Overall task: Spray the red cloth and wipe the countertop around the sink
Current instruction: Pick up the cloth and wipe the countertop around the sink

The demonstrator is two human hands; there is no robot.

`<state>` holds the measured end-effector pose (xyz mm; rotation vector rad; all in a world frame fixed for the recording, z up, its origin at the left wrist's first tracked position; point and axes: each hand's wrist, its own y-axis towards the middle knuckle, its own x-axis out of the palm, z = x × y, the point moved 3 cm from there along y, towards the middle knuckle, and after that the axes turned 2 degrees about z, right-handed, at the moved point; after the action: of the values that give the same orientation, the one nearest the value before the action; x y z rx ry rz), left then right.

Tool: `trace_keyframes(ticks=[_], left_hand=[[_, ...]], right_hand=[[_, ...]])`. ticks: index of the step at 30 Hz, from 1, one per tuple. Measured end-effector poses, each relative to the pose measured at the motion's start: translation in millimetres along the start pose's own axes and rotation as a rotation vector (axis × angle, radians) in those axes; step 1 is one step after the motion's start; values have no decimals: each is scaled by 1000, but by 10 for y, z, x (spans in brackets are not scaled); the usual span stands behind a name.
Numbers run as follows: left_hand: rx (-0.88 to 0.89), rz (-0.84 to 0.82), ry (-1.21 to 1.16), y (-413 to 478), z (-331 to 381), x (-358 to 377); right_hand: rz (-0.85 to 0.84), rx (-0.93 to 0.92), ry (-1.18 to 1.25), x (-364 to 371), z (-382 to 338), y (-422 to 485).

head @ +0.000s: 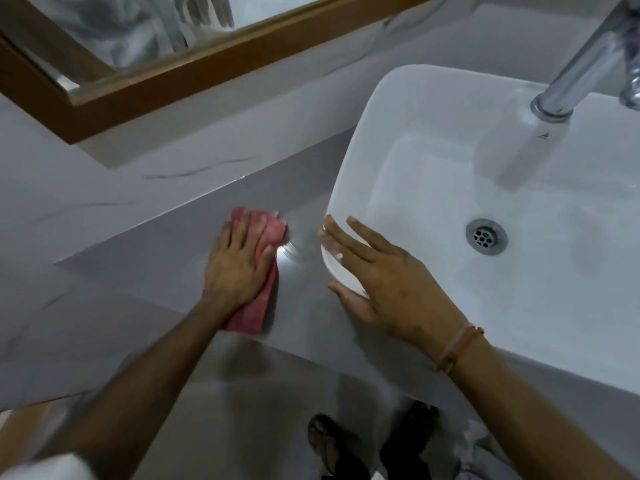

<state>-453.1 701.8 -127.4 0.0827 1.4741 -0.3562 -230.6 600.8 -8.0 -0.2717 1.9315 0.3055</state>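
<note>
Both forearms reach in from the lower edge of the view, and between them, far below, a pair of sandalled feet (367,445) stands on the floor. At the end of the left forearm, the left hand (239,268) lies palm down with its fingers spread flat on the red cloth (263,271), pressing it onto the grey countertop (145,258); the cloth is folded into a long strip that shows beyond the fingertips and again under the wrist, close to the counter's front edge. Just to the right of that hand, a small bright glare (285,252) sits on the counter, apparently a reflected light. The right hand (377,282) is open and holds nothing, its fingers stretched out and resting on the rounded near corner of the white basin (363,140), with the thumb against the basin's outer wall and the fingertips over the rim. A thin cord bracelet (457,346) circles the right wrist. Beyond the right hand, inside the bowl, sits the round metal drain (486,236), and farther off, at the upper right, the chrome faucet (581,64) slants over the bowl. Past the left hand, the counter meets a pale veined backsplash (69,202), and above that runs the wooden frame of a mirror (194,67). Something white and blurred (48,467) fills the lower left corner; I cannot tell what it is.
</note>
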Motion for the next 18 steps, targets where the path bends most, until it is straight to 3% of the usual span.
trace_keyframes(ticks=[4, 6, 8, 12, 15, 18], left_hand=[[-42, -27, -7, 679, 357, -75], [30, -67, 63, 711, 681, -34], [180, -83, 161, 505, 939, 32], [265, -52, 24, -324, 841, 141], [185, -44, -19, -665, 464, 197], [59, -28, -33, -369, 259, 119]], right_hand=[[2, -13, 7, 3, -23, -16], [-24, -12, 12, -17, -11, 0], [-36, 2, 22, -41, 4, 2], [-52, 4, 27, -30, -6, -28], [-44, 8, 31, -31, -1, -9], [-4, 2, 27, -27, -18, -18]])
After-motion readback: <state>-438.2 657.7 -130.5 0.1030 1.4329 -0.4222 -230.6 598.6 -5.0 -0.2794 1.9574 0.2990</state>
